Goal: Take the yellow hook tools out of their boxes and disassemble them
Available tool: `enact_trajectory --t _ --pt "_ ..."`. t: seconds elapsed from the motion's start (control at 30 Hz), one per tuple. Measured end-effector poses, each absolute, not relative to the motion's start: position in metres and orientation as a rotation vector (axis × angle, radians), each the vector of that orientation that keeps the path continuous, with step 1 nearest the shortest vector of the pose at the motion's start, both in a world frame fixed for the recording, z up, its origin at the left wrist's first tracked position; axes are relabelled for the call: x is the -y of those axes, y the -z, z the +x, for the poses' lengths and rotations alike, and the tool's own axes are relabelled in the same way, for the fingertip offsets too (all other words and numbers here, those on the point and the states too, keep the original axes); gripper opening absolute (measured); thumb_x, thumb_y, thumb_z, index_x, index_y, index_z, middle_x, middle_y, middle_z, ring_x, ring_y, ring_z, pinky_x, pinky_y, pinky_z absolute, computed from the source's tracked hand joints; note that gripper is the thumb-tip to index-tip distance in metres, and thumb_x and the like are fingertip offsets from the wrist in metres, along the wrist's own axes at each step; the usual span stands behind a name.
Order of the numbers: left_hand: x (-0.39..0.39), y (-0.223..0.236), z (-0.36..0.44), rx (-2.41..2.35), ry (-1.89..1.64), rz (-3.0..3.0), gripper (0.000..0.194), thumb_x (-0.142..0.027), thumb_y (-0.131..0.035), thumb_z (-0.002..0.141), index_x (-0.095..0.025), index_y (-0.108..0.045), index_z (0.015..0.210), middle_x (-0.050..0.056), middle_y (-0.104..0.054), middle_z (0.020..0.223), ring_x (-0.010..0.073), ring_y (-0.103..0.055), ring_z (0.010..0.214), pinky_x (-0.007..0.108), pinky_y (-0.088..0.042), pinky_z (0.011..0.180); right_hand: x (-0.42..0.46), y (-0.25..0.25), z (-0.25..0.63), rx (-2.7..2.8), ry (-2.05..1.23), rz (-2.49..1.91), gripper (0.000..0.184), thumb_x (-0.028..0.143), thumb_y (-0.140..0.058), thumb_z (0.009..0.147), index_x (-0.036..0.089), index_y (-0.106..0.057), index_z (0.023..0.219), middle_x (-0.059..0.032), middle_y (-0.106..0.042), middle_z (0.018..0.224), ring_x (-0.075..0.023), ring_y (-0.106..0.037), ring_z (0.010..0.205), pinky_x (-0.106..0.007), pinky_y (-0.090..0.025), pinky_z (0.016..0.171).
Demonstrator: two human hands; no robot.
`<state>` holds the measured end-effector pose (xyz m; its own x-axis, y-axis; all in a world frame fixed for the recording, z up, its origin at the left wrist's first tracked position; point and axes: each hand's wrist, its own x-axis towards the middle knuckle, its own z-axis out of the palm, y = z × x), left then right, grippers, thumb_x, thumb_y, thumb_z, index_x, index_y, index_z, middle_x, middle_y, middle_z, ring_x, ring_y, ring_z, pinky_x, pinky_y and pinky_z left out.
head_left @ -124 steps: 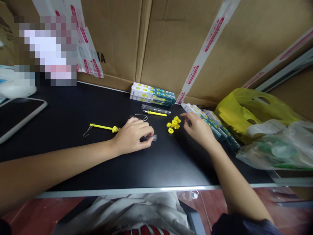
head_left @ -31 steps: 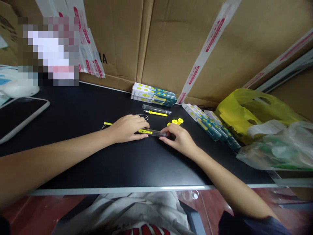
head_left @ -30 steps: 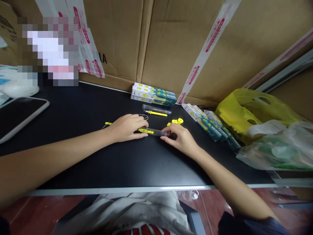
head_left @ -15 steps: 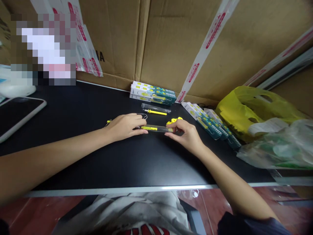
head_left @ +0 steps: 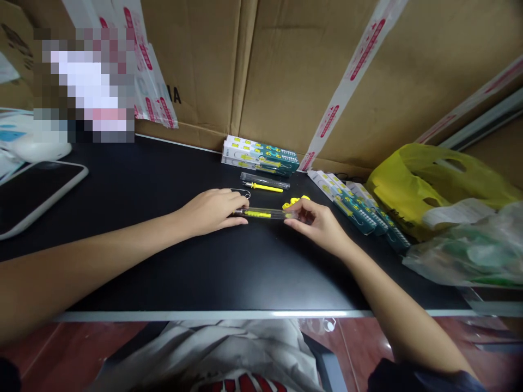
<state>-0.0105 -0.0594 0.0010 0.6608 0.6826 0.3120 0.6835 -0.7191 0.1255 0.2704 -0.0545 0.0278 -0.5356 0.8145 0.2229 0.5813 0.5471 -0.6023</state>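
Note:
Between my two hands lies a spring scale (head_left: 265, 214), a clear tube with a yellow rod inside, held roughly level above the black table. My left hand (head_left: 216, 211) pinches its left end between thumb and fingers, where a bit of metal shows. Thumb and fingers of my right hand (head_left: 311, 219) close on the tube's right end, hiding its tip. Just beyond sit a loose yellow rod (head_left: 267, 188) with a metal end and another clear tube (head_left: 265, 180). Several small yellow caps (head_left: 295, 202) lie behind my right fingers. A metal hook (head_left: 246, 194) shows by my left fingertips.
Printed boxes (head_left: 259, 157) are stacked at the back against the cardboard (head_left: 306, 76). More boxes (head_left: 353, 207) lie to the right, before a yellow plastic bag (head_left: 392, 179) and a clear bag (head_left: 474, 253). A phone (head_left: 38, 196) rests at the left.
The camera view has shifted slightly, so everything sits a little further right. Both hands keep their hold on the spring scale. The small yellow piece by my left wrist is now hidden.

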Motion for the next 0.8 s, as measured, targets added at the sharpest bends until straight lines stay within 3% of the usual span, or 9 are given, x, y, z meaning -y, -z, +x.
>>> enact_trajectory --t 0.33,0.5,0.67,0.8 --pt "0.051 0.007 -0.015 1.231 0.829 -3.164 0.024 -0.038 -0.043 0.093 -0.019 -0.054 0.103 0.003 -0.060 0.100 0.0162 -0.058 0.090 0.028 -0.043 0.077 0.046 -0.034 0.277 2.119 -0.957 -1.110 0.028 0.041 -0.068 0.077 0.017 -0.055 0.084 -0.0027 -0.062 0.080 -0.0120 -0.055 0.066 -0.025 -0.045 0.060" --pt "0.053 0.006 -0.009 1.275 0.967 -3.157 0.020 -0.037 -0.051 0.089 -0.018 -0.056 0.093 0.000 -0.060 0.086 0.0129 -0.057 0.077 0.024 -0.041 0.070 0.047 -0.035 0.277 2.040 -1.042 -1.073 0.029 0.039 -0.071 0.076 0.018 -0.051 0.082 -0.0015 -0.061 0.081 -0.0114 -0.057 0.069 -0.024 -0.047 0.064" --pt "0.056 0.005 -0.005 1.324 1.079 -3.141 0.022 -0.040 -0.055 0.086 -0.018 -0.057 0.089 -0.002 -0.059 0.079 0.0111 -0.054 0.068 0.023 -0.040 0.065 0.048 -0.036 0.274 1.933 -1.176 -1.044 0.030 0.039 -0.070 0.077 0.019 -0.048 0.084 0.0021 -0.061 0.068 -0.0074 -0.051 0.051 -0.018 -0.040 0.045" --pt "0.056 0.007 -0.005 1.335 1.014 -3.137 0.022 -0.039 -0.053 0.088 -0.019 -0.057 0.095 0.000 -0.061 0.085 0.0132 -0.057 0.075 0.024 -0.041 0.068 0.051 -0.035 0.270 1.806 -1.277 -1.036 0.028 0.041 -0.065 0.081 0.021 -0.046 0.087 0.0048 -0.060 0.061 -0.0062 -0.046 0.042 -0.016 -0.033 0.035"
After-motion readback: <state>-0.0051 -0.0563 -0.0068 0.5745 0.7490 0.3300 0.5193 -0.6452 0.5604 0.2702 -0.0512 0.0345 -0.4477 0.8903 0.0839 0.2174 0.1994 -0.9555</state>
